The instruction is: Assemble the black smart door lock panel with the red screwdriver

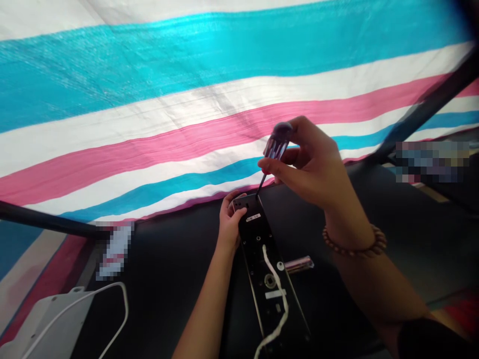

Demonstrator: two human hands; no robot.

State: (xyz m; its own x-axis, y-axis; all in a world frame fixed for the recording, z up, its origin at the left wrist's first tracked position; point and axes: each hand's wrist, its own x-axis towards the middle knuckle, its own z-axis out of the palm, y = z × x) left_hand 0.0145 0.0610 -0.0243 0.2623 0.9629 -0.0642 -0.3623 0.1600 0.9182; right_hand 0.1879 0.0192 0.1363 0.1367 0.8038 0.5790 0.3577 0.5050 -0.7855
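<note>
A long black door lock panel (pixel 262 229) lies with its far end pointing away from me, its face showing screw holes, a square opening and white labels. A white cable (pixel 275 274) runs down over it, and a shiny lever handle (pixel 299 264) sticks out on its right. My left hand (pixel 231 222) grips the panel's far left corner, thumb on the face. Between the thumb and fingers of my right hand (pixel 309 164) is a screwdriver (pixel 277 142) with a clear purplish handle. Its tilted shaft points down to the panel's far right corner; whether the tip touches a screw is too small to tell.
The panel rests on a black tabletop (pixel 160 269). A white box-like thing (pixel 48 319) with a white cord (pixel 121 299) stands at the lower left. Blurred-out items lie left and far right. Behind hangs a striped tarp (pixel 187 60) with dark frame bars (pixel 426 104).
</note>
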